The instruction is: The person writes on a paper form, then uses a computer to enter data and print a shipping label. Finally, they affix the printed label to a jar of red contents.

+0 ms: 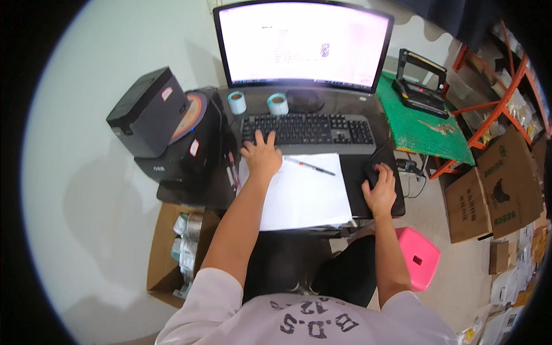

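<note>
My left hand [263, 157] rests with spread fingers on the left end of a black keyboard [306, 131], its wrist above a stack of white paper [306, 198]. A pen [317, 168] lies across the top of the paper. At the right edge of the desk, my right hand [381, 185] lies over a dark computer mouse [370, 172], which it partly hides. Behind the keyboard stand two label rolls, one at the left [236, 103] and one nearer the middle [277, 104]. A lit monitor [302, 43] showing a document stands at the back.
Black label printers [146, 116] stand at the desk's left, above a cardboard box [161, 250] holding rolls. To the right are a green board [431, 133] bearing a black frame-shaped device [420, 90], a pink stool [420, 258], large cardboard boxes [468, 207] and an orange shelf rack [509, 95].
</note>
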`<action>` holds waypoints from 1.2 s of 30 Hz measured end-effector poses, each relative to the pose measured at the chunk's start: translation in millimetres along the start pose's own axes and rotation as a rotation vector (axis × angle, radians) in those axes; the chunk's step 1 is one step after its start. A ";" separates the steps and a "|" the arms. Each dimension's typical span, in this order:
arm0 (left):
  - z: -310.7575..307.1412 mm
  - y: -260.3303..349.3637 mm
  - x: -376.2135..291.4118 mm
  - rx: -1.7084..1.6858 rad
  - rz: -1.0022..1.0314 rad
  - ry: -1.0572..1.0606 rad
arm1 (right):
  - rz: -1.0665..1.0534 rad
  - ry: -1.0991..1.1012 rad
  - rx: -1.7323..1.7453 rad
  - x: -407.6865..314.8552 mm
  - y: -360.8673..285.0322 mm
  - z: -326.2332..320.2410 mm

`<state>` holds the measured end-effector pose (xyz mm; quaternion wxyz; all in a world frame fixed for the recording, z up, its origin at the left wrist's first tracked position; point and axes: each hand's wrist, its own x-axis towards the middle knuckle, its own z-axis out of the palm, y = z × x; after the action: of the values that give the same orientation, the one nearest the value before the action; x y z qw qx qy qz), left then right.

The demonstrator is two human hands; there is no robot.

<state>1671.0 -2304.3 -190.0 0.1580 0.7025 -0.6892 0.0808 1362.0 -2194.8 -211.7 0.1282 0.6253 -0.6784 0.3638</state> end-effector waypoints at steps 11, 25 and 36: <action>-6.8 -1.7 3.0 -0.182 -0.075 0.238 | 0.036 -0.024 -0.010 0.0 0.4 -0.9; 23.6 -21.3 -8.5 -0.290 -0.149 0.355 | 0.060 -0.024 -0.028 -1.9 0.3 -1.2; 25.0 -22.1 -7.8 -0.274 -0.141 0.371 | 0.044 -0.018 -0.031 -1.6 0.4 -1.5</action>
<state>1690.1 -2305.2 -218.4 0.3809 0.6939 -0.6023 0.1030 1361.5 -2192.6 -211.9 0.1240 0.6114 -0.6987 0.3503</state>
